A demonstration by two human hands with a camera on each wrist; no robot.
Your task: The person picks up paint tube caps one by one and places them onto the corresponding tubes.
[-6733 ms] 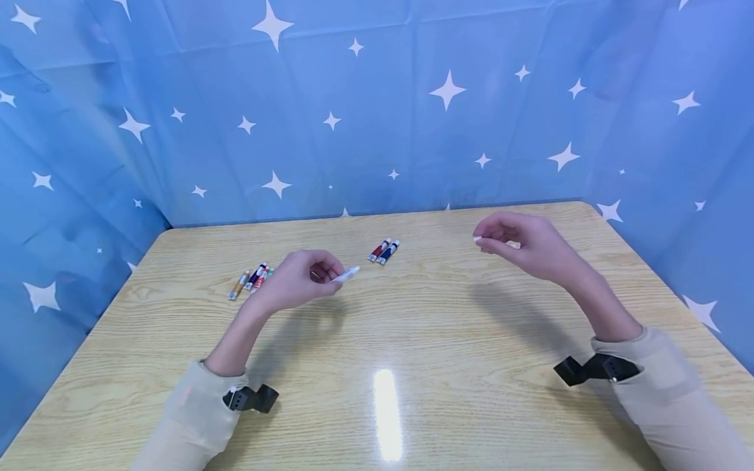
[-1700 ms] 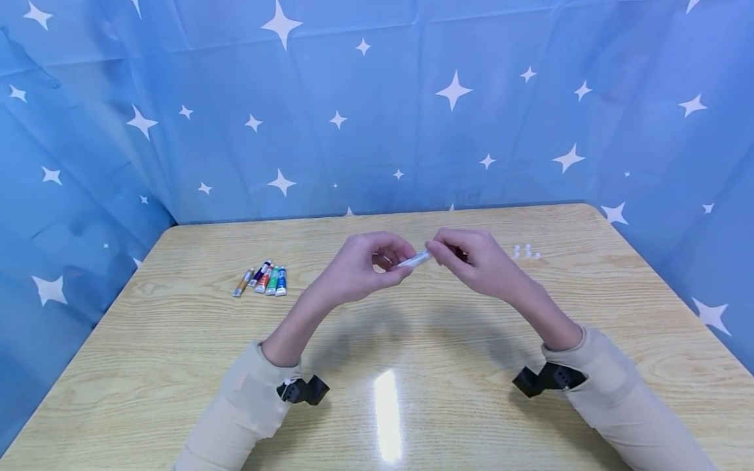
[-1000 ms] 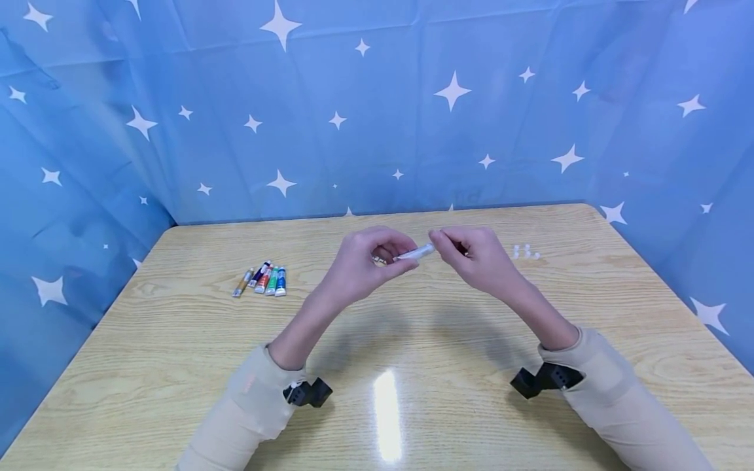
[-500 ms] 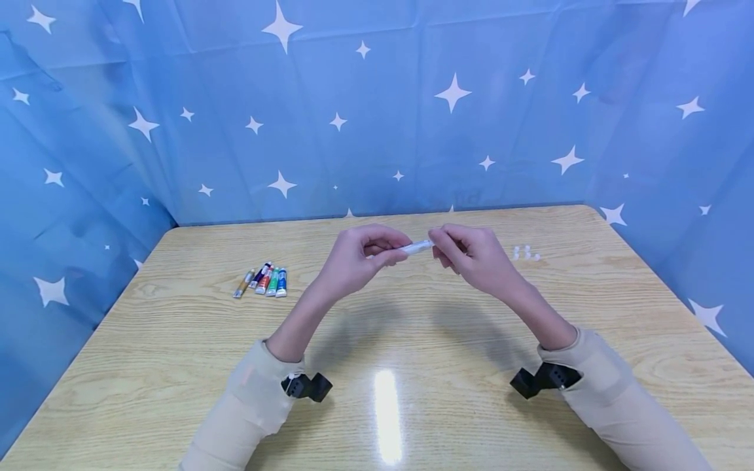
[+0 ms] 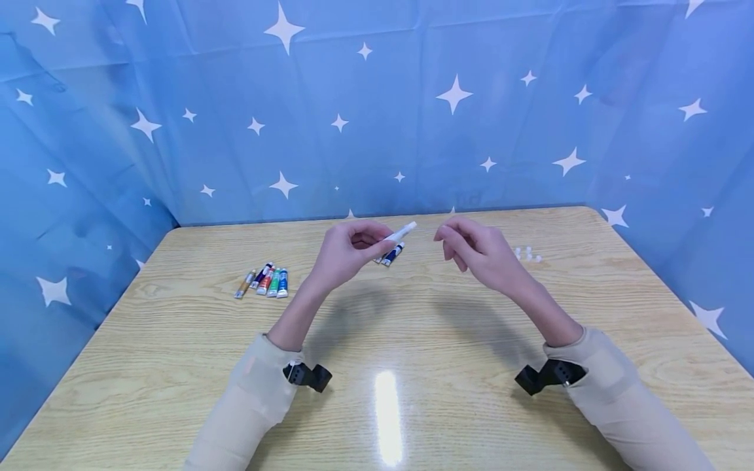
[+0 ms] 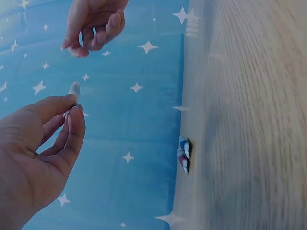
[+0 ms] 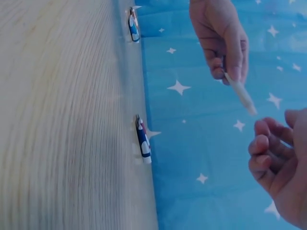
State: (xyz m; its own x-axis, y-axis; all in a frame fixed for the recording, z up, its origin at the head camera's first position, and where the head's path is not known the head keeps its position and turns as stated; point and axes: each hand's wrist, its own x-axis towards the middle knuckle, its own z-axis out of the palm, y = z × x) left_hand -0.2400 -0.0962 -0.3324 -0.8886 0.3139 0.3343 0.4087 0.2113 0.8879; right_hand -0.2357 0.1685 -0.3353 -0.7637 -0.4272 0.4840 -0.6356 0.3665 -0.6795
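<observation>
My left hand (image 5: 347, 252) pinches a slim white paint tube (image 5: 403, 231) between thumb and fingers, its white tip pointing up and right. The same tube (image 7: 243, 98) shows in the right wrist view, tip towards the right hand. My right hand (image 5: 480, 252) hovers a short way to the right, fingers loosely bent, nothing visible between them and apart from the tube. On the table behind the left hand lie a dark blue paint tube (image 5: 393, 254) and a red paint tube (image 6: 183, 160), mostly hidden in the head view.
Several paint tubes lie grouped on the left, among them a gold tube (image 5: 245, 284), a green tube (image 5: 273, 283) and a blue tube (image 5: 283, 284). Several small white pieces (image 5: 528, 254) sit beyond the right hand. A blue star-patterned curtain (image 5: 377, 118) borders the wooden table (image 5: 459, 405).
My right hand has let go of the tube's tip and drawn slightly right. The left hand has shifted left and tilted the tube upward, uncovering the dark blue tube.
</observation>
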